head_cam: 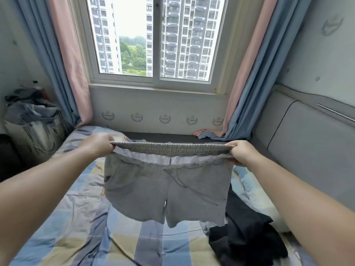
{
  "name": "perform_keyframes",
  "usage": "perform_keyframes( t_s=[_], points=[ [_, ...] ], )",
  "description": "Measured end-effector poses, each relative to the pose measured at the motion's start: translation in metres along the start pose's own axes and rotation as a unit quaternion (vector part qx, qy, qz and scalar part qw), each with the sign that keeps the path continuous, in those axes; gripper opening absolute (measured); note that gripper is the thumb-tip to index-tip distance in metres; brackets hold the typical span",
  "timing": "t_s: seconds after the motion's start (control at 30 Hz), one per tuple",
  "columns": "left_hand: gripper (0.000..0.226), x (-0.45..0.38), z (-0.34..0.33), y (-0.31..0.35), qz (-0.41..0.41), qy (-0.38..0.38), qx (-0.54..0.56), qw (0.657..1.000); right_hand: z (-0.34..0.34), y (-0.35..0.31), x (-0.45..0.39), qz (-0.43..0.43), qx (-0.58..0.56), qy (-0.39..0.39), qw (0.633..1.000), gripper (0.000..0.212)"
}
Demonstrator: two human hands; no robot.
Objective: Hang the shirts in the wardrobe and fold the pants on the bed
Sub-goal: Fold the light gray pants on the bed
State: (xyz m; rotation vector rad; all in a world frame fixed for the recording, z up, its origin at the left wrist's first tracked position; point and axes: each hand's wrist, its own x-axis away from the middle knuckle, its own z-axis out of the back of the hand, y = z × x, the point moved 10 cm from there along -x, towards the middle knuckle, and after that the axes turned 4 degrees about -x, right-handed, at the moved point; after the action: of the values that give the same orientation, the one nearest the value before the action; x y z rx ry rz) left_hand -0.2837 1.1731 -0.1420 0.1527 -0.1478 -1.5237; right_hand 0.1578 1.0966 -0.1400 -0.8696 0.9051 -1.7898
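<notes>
— Bare forearms reach in from both lower corners; what do the hands carry?

— Grey shorts (165,187). Left hand (98,144) is closed on one end of the elastic waistband, right hand (243,152) is closed on the other end, and the band is pulled taut between them.

— Where do the shorts sit?

— Up in the air above the bed (80,217), hanging straight down with both legs loose. A drawstring (179,181) dangles down the front. The hems hang just over the checked blue, beige and lilac bed cover; I cannot tell whether they touch it.

— Anything beside them?

— A dark garment (247,237) lies crumpled on the cover, below and to the right of the shorts.

— And farther out?

— A padded grey headboard (307,143) runs along the right side. At the left, off the bed, stands a bag heaped with clothes (32,120). Beyond the bed is a window (156,39) with pink-and-blue curtains (63,60) drawn to either side, tower blocks and trees outside.
</notes>
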Motion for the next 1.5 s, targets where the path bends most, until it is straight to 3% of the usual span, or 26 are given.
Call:
perform_keyframes(
  t_s=[0.07, 0.17, 0.3, 0.37, 0.5, 0.7, 0.93, 1.07, 1.2, 1.5],
  points=[
    [0.016, 0.013, -0.033, -0.017, 0.102, -0.082, 0.200, 0.971, -0.013, 0.009, 0.010, -0.032, -0.139, -0.021, 0.990, 0.040],
    [0.031, 0.031, -0.058, -0.019, 0.152, -0.091, 0.459, 0.871, -0.021, 0.016, 0.021, -0.039, -0.246, -0.024, 0.968, 0.037],
    [0.032, 0.062, -0.046, -0.005, 0.127, -0.057, 0.609, 0.781, -0.015, 0.024, 0.043, -0.032, -0.292, -0.019, 0.956, 0.030],
    [0.026, 0.078, -0.040, -0.002, 0.102, -0.068, 0.636, 0.762, -0.007, 0.032, 0.055, -0.023, -0.312, -0.009, 0.950, 0.028],
    [0.021, 0.121, -0.032, -0.018, 0.088, -0.030, 0.602, 0.793, -0.003, 0.060, 0.084, -0.012, -0.298, 0.006, 0.954, 0.022],
    [0.025, 0.198, -0.039, -0.050, 0.130, 0.047, 0.553, 0.822, -0.013, 0.100, 0.140, -0.030, -0.260, 0.030, 0.965, 0.022],
    [0.028, 0.235, -0.046, -0.066, 0.135, 0.067, 0.630, 0.762, -0.014, 0.091, 0.177, -0.006, -0.310, 0.028, 0.950, 0.023],
    [0.022, 0.225, -0.055, -0.073, 0.132, 0.065, 0.625, 0.767, -0.036, 0.093, 0.167, -0.013, -0.322, 0.016, 0.946, 0.025],
    [0.022, 0.200, -0.098, -0.086, 0.150, 0.049, 0.607, 0.779, -0.074, 0.125, 0.136, -0.050, -0.297, 0.026, 0.953, 0.024],
    [0.015, 0.092, -0.288, -0.121, 0.197, -0.015, 0.499, 0.844, -0.192, 0.257, 0.002, -0.155, -0.231, 0.043, 0.959, 0.020]
  ],
)
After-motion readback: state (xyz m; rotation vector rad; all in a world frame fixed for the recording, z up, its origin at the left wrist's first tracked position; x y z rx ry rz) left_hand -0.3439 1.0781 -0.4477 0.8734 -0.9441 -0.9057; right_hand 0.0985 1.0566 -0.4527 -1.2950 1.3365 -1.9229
